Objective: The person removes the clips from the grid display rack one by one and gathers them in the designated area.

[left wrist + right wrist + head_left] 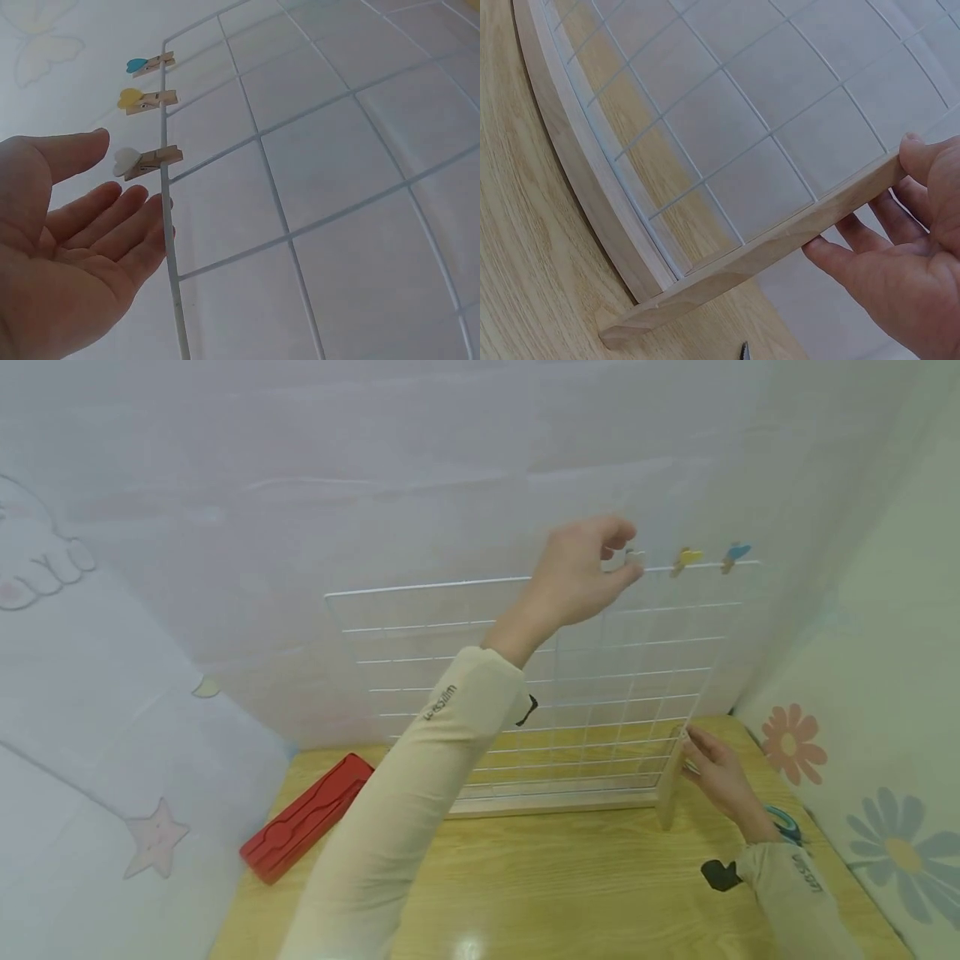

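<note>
A white wire grid [427, 586] stands upright in a wooden base. Along its top wire sit three small wooden clothespins with heart shapes: a white one [152, 163], a yellow one [150, 101] and a blue one [150, 64]. My left hand [577, 572] is at the white clothespin, thumb and fingers spread apart on either side of it; in the left wrist view the palm faces it and nothing is held. At the lower right corner, my right hand [723, 777] grips the wooden side post [757, 253], thumb on one face and fingers on the other.
A red molded tray [300, 827] lies on the wooden table [540, 893], left of the grid. Teal-handled scissors [785, 823] lie beside my right wrist. Pale sheets with printed flowers [791, 743] and a star surround the table at the back and sides.
</note>
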`<control>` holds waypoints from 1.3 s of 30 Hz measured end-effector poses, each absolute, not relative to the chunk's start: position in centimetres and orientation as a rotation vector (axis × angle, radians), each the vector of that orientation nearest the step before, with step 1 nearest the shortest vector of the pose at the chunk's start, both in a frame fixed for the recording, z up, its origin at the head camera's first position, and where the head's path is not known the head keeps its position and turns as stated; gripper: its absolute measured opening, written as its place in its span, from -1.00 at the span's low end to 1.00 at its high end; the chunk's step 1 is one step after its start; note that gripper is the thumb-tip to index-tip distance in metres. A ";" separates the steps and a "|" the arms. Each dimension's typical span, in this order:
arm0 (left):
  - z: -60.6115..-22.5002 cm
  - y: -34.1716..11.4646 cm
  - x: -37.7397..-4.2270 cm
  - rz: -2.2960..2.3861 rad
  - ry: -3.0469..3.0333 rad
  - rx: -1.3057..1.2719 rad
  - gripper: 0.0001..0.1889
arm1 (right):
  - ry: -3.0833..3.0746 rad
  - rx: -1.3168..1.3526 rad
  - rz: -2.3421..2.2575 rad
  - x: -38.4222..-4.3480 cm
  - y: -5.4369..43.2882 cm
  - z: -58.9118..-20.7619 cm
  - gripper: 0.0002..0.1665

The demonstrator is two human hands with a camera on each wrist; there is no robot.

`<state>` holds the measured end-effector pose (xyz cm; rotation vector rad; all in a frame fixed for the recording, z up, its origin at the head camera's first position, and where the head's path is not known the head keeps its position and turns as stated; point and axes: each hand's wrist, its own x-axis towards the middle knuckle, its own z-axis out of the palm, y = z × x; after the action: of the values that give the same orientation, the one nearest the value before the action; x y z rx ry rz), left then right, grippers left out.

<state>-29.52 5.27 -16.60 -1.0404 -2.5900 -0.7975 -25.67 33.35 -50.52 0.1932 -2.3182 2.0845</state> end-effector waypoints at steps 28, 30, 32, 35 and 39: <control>-16.8 7.0 -29.8 -0.930 -2.573 -0.967 -0.81 | -2.336 0.134 2.093 -25.1 33.5 -50.1 -0.14; -16.7 6.9 -29.7 -0.938 -2.566 -0.965 -0.82 | -2.351 0.130 2.082 -25.0 33.4 -50.2 -0.15; -16.6 6.8 -29.8 -0.935 -2.547 -0.965 -0.83 | -2.361 0.132 2.068 -25.0 33.4 -50.2 -0.15; -16.2 6.3 -29.8 -0.955 -2.496 -0.962 -0.84 | -2.363 0.147 2.056 -25.0 33.3 -50.2 -0.15; -15.7 5.5 -29.7 -1.060 -2.426 -0.939 -0.87 | -2.359 0.174 2.046 -25.0 33.3 -50.3 -0.15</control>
<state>-29.70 5.54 -15.67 -0.9393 -2.4263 -1.0596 -25.01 33.27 -50.28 0.1737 -2.3589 2.0457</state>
